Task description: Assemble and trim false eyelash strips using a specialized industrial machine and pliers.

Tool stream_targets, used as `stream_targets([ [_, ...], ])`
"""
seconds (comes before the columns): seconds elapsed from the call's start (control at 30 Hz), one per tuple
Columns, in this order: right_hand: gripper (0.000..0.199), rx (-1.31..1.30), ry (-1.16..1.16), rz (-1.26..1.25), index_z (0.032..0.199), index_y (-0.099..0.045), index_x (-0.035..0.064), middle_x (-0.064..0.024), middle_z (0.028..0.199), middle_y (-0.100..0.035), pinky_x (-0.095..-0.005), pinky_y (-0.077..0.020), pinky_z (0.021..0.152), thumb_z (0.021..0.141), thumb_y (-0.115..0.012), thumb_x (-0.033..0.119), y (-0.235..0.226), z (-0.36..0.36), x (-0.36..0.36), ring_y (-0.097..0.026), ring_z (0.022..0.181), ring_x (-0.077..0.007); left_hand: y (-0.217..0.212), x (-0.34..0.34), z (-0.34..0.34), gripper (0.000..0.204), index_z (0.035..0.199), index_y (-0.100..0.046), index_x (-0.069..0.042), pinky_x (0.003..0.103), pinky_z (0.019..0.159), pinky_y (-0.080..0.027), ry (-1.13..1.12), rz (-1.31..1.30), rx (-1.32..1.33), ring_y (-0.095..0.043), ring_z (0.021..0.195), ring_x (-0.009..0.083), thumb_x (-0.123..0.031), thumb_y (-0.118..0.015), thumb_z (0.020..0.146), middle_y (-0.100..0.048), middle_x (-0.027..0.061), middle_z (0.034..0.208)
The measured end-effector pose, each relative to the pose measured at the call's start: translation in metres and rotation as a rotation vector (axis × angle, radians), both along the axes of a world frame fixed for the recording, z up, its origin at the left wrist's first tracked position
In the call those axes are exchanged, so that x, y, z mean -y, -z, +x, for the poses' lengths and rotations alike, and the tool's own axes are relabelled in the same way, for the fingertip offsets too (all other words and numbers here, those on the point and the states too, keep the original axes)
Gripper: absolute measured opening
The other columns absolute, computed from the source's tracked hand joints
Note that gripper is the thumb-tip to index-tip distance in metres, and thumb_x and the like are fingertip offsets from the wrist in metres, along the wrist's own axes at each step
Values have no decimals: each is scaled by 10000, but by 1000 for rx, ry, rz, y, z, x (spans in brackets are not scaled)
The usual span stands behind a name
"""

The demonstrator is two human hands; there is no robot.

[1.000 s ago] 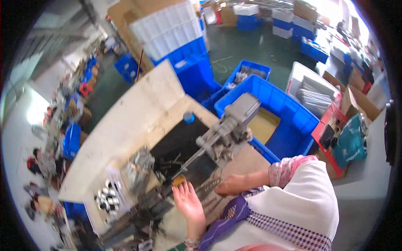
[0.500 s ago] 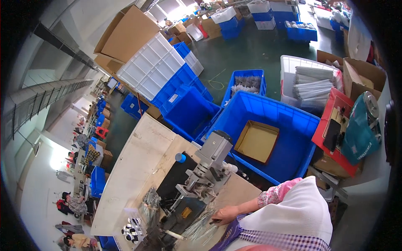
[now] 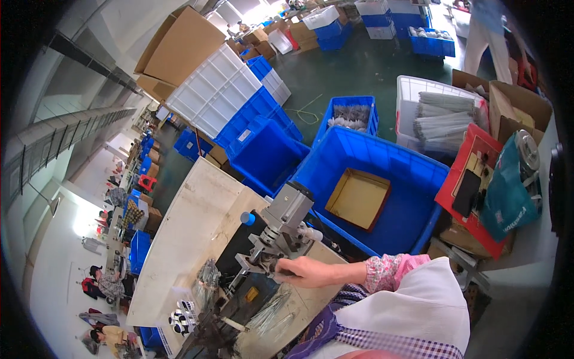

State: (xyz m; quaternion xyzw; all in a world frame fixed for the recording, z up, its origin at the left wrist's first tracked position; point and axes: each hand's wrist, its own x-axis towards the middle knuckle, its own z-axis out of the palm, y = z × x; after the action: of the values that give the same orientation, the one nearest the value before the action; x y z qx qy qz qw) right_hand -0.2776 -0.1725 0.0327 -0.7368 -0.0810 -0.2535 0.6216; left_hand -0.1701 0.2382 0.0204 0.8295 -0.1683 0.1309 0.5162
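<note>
plainly, the right hand (image 3: 306,272) is at the grey machine (image 3: 287,207).

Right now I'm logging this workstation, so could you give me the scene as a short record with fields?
Right hand: fingers at the grey machine, contact unclear
Left hand: not in view
Bench: thin pale strands, small yellow piece left of them
Beyond bench: large blue bin holding a shallow tan box
</note>
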Motion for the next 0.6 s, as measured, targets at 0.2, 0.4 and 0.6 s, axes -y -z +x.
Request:
stream_targets([
  [0.2,167,305,-248,-146,995,-493,54,-153,769,-607,-419,-474,578,865,-575,117,-60,30,-64,-613,676,-341,-76,155,-89,431,1339,-436,-25,387,1010,-368,356,-127,-13,-488,1188,260,-267,-452,982,-490,192,1284],
  [0.4,210,261,-135,-296,963,-542,38,-162,772,-620,-435,-503,622,784,-617,116,-53,72,-57,-630,722,-357,-67,93,-49,242,969,-497,-60,309,676,-432,166,-244,-629,-527,793,147,-299,-461,988,-511,39,897],
  [0.6,99,355,4,-861,804,-580,20,-122,898,-514,-350,-521,628,733,-594,88,-32,139,-71,-593,799,-271,-13,89,-34,210,942,-503,-92,249,559,-358,73,-88,-319,-470,703,105,-297,-480,981,-499,11,837],
])
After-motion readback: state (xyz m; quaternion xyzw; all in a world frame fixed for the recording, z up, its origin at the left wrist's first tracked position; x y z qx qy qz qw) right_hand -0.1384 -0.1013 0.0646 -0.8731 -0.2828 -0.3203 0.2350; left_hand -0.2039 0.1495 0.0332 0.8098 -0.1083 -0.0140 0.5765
